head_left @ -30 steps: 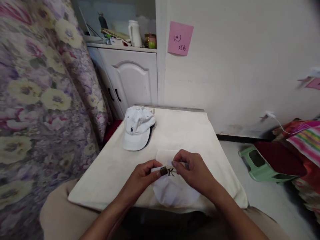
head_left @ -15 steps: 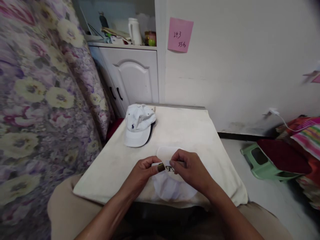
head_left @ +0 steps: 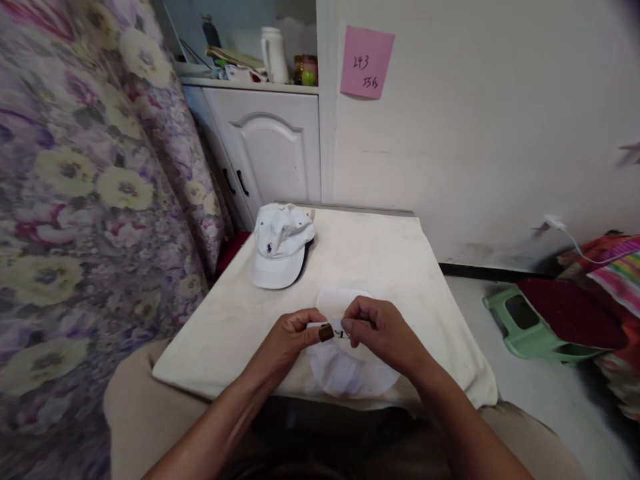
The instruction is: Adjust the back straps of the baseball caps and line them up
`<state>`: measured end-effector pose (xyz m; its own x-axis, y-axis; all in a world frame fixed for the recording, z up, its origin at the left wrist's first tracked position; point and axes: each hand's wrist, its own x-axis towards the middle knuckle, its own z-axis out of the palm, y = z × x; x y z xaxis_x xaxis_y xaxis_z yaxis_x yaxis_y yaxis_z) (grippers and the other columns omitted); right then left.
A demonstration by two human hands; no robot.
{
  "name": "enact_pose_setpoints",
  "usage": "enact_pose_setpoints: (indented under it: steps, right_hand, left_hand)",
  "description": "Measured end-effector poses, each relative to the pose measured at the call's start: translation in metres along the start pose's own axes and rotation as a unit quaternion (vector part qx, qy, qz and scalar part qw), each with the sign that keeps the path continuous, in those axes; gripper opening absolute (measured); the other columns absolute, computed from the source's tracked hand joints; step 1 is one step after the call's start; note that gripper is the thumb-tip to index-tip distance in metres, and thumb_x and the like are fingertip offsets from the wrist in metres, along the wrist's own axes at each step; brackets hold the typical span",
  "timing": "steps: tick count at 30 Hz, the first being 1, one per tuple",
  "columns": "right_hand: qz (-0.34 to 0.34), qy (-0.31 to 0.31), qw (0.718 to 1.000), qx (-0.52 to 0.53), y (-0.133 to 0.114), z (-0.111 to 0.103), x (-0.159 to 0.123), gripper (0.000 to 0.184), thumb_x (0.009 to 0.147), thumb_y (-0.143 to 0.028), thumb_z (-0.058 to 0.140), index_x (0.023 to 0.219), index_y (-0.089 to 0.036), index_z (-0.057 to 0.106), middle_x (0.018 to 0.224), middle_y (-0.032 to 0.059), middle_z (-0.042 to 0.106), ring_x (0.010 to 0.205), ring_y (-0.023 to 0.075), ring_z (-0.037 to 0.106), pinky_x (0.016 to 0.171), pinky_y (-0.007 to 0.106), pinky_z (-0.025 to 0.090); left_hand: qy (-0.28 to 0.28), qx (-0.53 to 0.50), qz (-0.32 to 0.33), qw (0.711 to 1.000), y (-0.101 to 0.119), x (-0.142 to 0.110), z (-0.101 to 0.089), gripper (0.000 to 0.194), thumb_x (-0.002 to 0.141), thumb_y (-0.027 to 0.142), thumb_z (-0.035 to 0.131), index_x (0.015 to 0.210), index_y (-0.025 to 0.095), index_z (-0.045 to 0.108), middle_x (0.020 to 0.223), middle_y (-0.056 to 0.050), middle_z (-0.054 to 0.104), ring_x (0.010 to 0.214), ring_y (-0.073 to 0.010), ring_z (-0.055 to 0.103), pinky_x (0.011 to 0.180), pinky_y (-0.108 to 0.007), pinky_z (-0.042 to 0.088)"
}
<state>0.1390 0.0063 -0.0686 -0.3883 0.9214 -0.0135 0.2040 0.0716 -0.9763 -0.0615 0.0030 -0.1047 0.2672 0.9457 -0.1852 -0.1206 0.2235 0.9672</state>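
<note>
Near the front edge of the covered table, a white cap (head_left: pixel 345 377) lies in front of me, its brim on the far side. My left hand (head_left: pixel 293 333) pinches the cap's back strap, and a small brass-coloured buckle (head_left: pixel 326 332) shows at the thumb tip. Close beside it on the right, my right hand (head_left: pixel 384 333) has thumb and forefinger pinched together at the strap's other side; the fingers hide most of that part. Black lettering (head_left: pixel 342 334) shows between the hands. Another white cap (head_left: pixel 281 250), with a small dark logo, rests farther back on the left.
A cream cloth (head_left: pixel 370 247) covers the table. Floral curtain (head_left: pixel 100 200) hangs at the left, and a white cabinet (head_left: pixel 270 143) stands behind. On the right floor is a green stool (head_left: pixel 505 317) with a dark red top. A pink note (head_left: pixel 367 63) is on the wall.
The view has shifted slightly. Both hands stay at the cap's strap, with the right fingers changing their pose a little and the buckle turned slightly.
</note>
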Motion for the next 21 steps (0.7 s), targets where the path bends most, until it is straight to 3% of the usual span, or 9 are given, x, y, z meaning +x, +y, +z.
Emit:
enact_pose_setpoints:
  steps: [9, 21]
  right_hand:
    - [-0.01, -0.039, 0.997, 0.059, 0.011, -0.003, 0.007, 0.01, 0.084, -0.024, 0.063, 0.077, -0.017, 0.062, 0.059, -0.0022, 0.063, 0.055, 0.0107, 0.052, 0.056, 0.023, 0.037]
    - [-0.009, -0.074, 0.992, 0.101, 0.016, -0.005, 0.011, 0.012, 0.083, -0.026, 0.065, 0.076, -0.017, 0.063, 0.06, -0.0025, 0.062, 0.057, 0.0112, 0.054, 0.06, 0.024, 0.041]
  left_hand:
    - [-0.028, -0.019, 0.004, 0.999, 0.0, 0.001, 0.0, 0.018, 0.073, 0.03, 0.08, 0.071, 0.015, 0.07, 0.064, 0.003, 0.061, 0.061, -0.0115, 0.049, 0.062, -0.022, 0.036]
    - [-0.017, -0.003, -0.008, 1.0, 0.005, 0.002, 0.004, 0.023, 0.069, 0.034, 0.08, 0.067, 0.015, 0.067, 0.062, 0.003, 0.06, 0.059, -0.0119, 0.048, 0.061, -0.023, 0.035]
